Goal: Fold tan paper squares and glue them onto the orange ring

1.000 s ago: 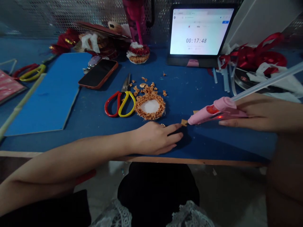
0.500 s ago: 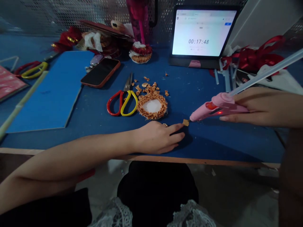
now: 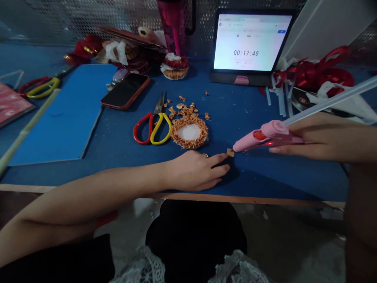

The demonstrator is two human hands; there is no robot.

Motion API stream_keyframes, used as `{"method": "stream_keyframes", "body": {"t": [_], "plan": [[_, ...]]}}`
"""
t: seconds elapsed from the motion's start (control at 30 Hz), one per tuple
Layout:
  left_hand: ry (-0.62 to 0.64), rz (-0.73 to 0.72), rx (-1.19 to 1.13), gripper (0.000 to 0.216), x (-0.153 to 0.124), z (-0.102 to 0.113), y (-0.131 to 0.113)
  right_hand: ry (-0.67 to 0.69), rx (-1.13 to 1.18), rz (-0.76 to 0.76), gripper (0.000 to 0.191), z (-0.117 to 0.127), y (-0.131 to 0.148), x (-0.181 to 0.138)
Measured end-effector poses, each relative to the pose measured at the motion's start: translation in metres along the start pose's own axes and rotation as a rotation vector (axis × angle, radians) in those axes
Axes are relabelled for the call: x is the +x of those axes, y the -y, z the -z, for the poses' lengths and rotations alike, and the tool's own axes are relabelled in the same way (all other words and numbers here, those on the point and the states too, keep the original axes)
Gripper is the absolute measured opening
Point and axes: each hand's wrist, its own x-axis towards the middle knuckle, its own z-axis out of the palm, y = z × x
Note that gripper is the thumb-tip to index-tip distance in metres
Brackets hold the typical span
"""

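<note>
The right hand (image 3: 312, 135) is wrapped around a pink plastic hot-glue gun (image 3: 265, 138) with a long translucent glue stick (image 3: 330, 101) jutting from its back towards the table's right edge. The gun's nozzle touches a small tan square chip (image 3: 230, 152) lying on the blue table (image 3: 235, 114), near the front edge and right of its middle. The left hand (image 3: 196, 171) lies flat on the table close to the front edge, fingers loose and gripping nothing, its forefinger tip pressing against the chip from the left.

Just behind the left hand sits a round white disc ringed with tan chips (image 3: 189, 132), with loose tan flakes (image 3: 184, 108) scattered behind it. Red-and-yellow-handled scissors (image 3: 151, 125) lie just left of the disc. Farther left are a dark smartphone in an orange case (image 3: 125, 90) and a blue sheet of board (image 3: 59, 114). At the back edge a tablet (image 3: 251, 41) stands showing a timer; red ribbon (image 3: 318, 70) is piled at the back right corner.
</note>
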Motion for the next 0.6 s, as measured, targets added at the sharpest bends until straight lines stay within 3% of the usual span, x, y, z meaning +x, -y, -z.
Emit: {"method": "stream_keyframes", "body": {"t": [0.3, 0.6], "plan": [[-0.008, 0.002, -0.011, 0.037, -0.0004, -0.0012, 0.0001, 0.011, 0.027, 0.099, 0.031, 0.0008, 0.0001, 0.0056], [-0.004, 0.000, -0.002, 0.037, 0.0001, -0.0006, 0.0002, -0.015, -0.016, -0.032, 0.036, 0.0003, 0.0021, 0.0019]]}}
